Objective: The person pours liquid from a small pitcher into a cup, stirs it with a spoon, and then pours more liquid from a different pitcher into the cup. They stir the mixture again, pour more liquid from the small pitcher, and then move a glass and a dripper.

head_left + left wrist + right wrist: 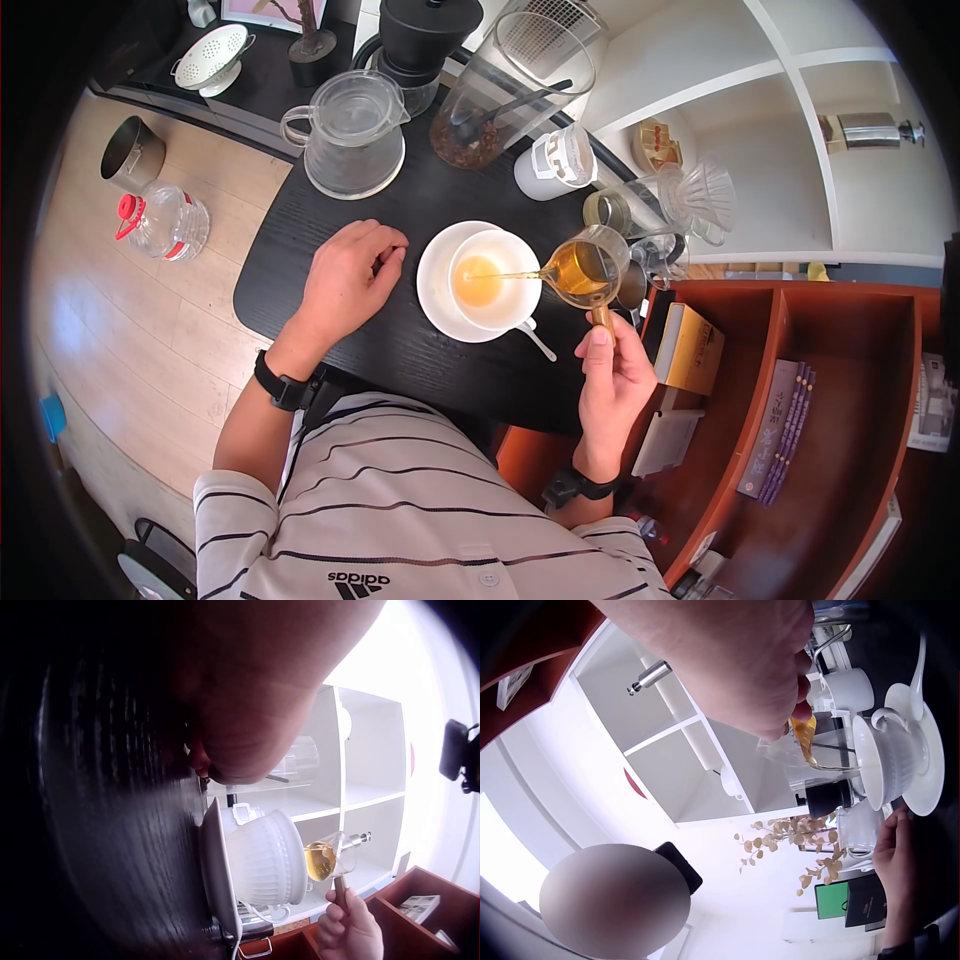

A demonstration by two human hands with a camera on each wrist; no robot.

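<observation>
My right hand (616, 382) pinches the wooden handle (602, 318) of a small glass pitcher (588, 268). The pitcher tilts left, and a thin amber stream runs from its spout into a white cup (520, 292). Yellowish liquid (476, 286) covers the cup's bottom. Ribbed sides and a side handle show on the cup (262, 859) in the left wrist view. Under it lies a white saucer (432, 285), with a white spoon (541, 344) sticking out at the front right. Left of the saucer, my left hand (350, 278) rests on the black table, fingers loosely bent and holding nothing.
Behind the cup stand a lidded glass jug (352, 140), a black grinder (425, 40), a tall glass cylinder (475, 110) and a white mug (552, 170). A ribbed glass dripper (700, 200) is close behind the pitcher. A red-brown shelf (830, 340) borders the right side.
</observation>
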